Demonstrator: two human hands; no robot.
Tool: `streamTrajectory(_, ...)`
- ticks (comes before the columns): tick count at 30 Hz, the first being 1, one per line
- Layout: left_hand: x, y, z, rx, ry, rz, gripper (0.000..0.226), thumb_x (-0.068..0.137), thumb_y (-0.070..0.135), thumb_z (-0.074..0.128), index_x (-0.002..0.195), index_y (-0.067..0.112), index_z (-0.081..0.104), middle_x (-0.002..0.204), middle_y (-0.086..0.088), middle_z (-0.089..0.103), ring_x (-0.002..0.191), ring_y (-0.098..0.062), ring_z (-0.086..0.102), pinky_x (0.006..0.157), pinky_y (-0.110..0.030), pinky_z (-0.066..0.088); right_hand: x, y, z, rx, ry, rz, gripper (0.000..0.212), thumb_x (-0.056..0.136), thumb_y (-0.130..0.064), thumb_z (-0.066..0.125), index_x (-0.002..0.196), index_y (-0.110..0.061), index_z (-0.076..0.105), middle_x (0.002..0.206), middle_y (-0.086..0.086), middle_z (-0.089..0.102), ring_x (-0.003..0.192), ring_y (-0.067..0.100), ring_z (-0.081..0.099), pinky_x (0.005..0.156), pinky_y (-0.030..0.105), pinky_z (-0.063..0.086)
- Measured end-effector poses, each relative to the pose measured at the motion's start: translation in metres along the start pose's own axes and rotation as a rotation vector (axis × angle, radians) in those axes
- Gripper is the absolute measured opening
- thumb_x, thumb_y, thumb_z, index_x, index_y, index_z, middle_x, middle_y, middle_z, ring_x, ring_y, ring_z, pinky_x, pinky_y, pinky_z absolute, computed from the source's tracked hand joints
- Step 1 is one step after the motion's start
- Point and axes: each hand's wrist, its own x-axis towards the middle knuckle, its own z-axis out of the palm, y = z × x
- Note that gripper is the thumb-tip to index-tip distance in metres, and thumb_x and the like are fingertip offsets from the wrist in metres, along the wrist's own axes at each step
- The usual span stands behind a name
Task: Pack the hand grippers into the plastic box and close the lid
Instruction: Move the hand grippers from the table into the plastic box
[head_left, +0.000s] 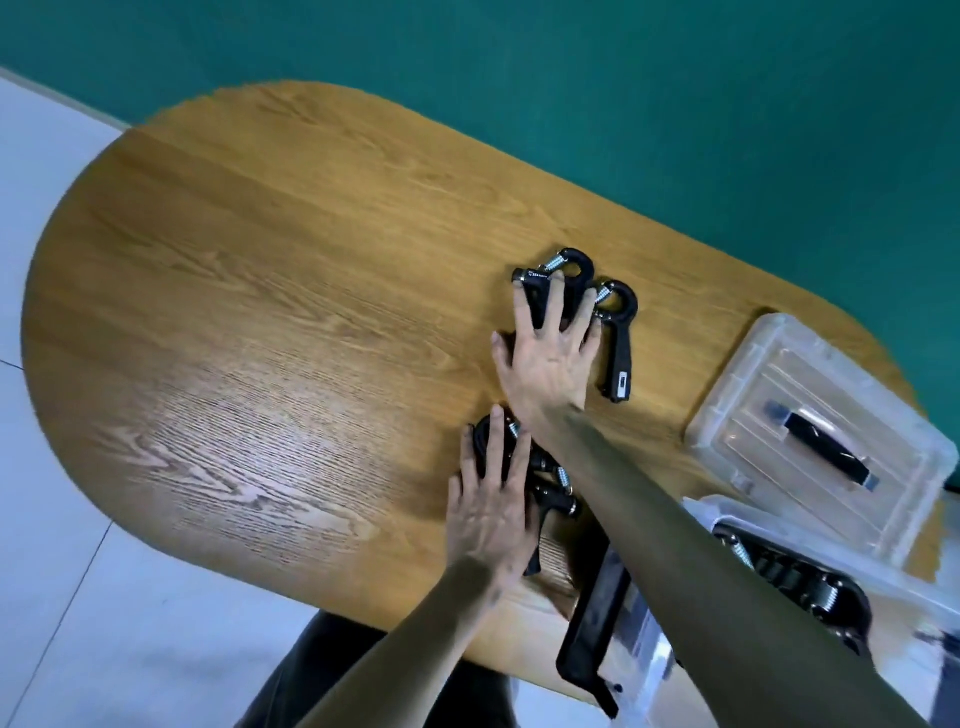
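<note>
Two black hand grippers (617, 358) with steel springs lie side by side on the far part of the wooden table (260, 312). My right hand (545, 358) lies flat on them with its fingers spread and straight. Nearer to me lies another small pile of black hand grippers (553, 496), and my left hand (491, 512) rests on it with straight fingers. The clear plastic box (727, 512) stands open at the lower right, partly hidden by my right forearm. Some hand grippers (810, 584) are inside it. Its clear lid (753, 395), which has a black handle, lies on the table beyond the box.
A black latch or handle part (592, 629) hangs at the box's near side, over the table's front edge. A green wall rises behind the table, and pale floor shows to the left. My dark trouser leg (332, 670) is below the table's edge.
</note>
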Motion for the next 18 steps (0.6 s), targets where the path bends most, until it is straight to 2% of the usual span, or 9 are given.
streamTrajectory(3,0.002,0.002,-0.001,-0.036,0.001,-0.007,0.108,0.098,0.020,0.058,0.149,0.034,-0.035,0.155,0.002,-0.048,0.148,-0.038,-0.026,0.122,-0.056,0.012,0.012,0.000,-0.002,0.019,0.022,0.056,0.067,0.103,-0.052,0.035,0.160,-0.029,0.009,0.168,0.015,-0.006,0.149,0.053,0.002,0.116,0.065,0.022)
streamTrajectory(6,0.002,0.001,-0.005,-0.057,-0.015,0.004,0.106,0.098,0.010,0.056,0.151,0.036,-0.032,0.154,0.004,-0.048,0.150,-0.039,-0.020,0.121,-0.059,0.015,0.027,0.003,-0.008,0.014,0.003,0.094,0.071,0.101,-0.054,0.038,0.160,-0.030,0.005,0.168,0.016,-0.007,0.149,0.050,0.013,0.113,0.063,0.029)
streamTrajectory(7,0.003,0.000,-0.007,-0.061,-0.013,0.009,0.105,0.097,0.009,0.055,0.151,0.036,-0.031,0.155,0.004,-0.048,0.152,-0.042,-0.012,0.121,-0.060,0.019,0.030,0.004,-0.009,0.014,0.002,0.104,0.073,0.100,-0.053,0.040,0.160,-0.030,0.005,0.168,0.017,-0.006,0.147,0.049,0.019,0.111,0.062,0.032)
streamTrajectory(8,0.003,-0.001,-0.008,-0.053,0.000,0.019,0.105,0.097,0.008,0.056,0.152,0.035,-0.030,0.156,0.002,-0.046,0.152,-0.044,0.004,0.120,-0.058,0.026,0.033,0.005,-0.010,0.013,0.008,0.112,0.074,0.100,-0.051,0.044,0.160,-0.029,0.006,0.168,0.018,-0.005,0.143,0.047,0.027,0.108,0.060,0.035)
streamTrajectory(10,0.003,-0.004,-0.008,-0.028,0.030,0.040,0.107,0.094,0.004,0.057,0.153,0.032,-0.028,0.157,-0.001,-0.045,0.139,-0.036,0.033,0.112,-0.050,0.038,0.036,0.007,-0.011,-0.010,0.022,0.109,0.076,0.098,-0.043,0.050,0.160,-0.028,0.010,0.168,0.019,-0.003,0.133,0.044,0.038,0.101,0.056,0.039)
streamTrajectory(12,0.005,-0.006,-0.007,-0.013,0.038,0.048,0.113,0.089,-0.003,0.058,0.153,0.032,-0.029,0.157,-0.002,-0.045,0.128,-0.030,0.041,0.107,-0.045,0.043,0.038,0.010,-0.011,-0.039,0.020,0.074,0.076,0.097,-0.038,0.052,0.161,-0.028,0.011,0.168,0.018,-0.006,0.126,0.041,0.041,0.097,0.053,0.039)
streamTrajectory(14,0.007,-0.007,-0.003,0.003,0.080,0.049,0.119,0.086,-0.001,0.065,0.155,0.031,-0.026,0.160,-0.005,-0.039,0.120,-0.029,0.047,0.100,-0.044,0.048,0.038,0.014,-0.012,-0.025,0.014,0.040,0.074,0.097,-0.034,0.050,0.161,-0.029,0.013,0.168,0.016,-0.009,0.123,0.039,0.041,0.096,0.050,0.037)
streamTrajectory(16,0.008,-0.008,-0.001,0.014,0.090,0.050,0.123,0.084,0.004,0.072,0.155,0.030,-0.025,0.163,-0.008,-0.033,0.113,-0.028,0.051,0.095,-0.044,0.052,0.034,0.018,-0.014,-0.012,0.015,0.019,0.071,0.098,-0.034,0.049,0.160,-0.030,0.016,0.168,0.014,-0.011,0.123,0.040,0.039,0.097,0.050,0.035)
streamTrajectory(18,0.008,-0.009,-0.002,0.033,0.069,0.055,0.123,0.086,0.007,0.072,0.154,0.030,-0.027,0.162,-0.008,-0.035,0.113,-0.026,0.049,0.096,-0.042,0.051,0.028,0.023,-0.017,-0.004,0.009,0.008,0.070,0.098,-0.035,0.050,0.160,-0.031,0.017,0.168,0.012,-0.012,0.129,0.042,0.036,0.102,0.052,0.034)
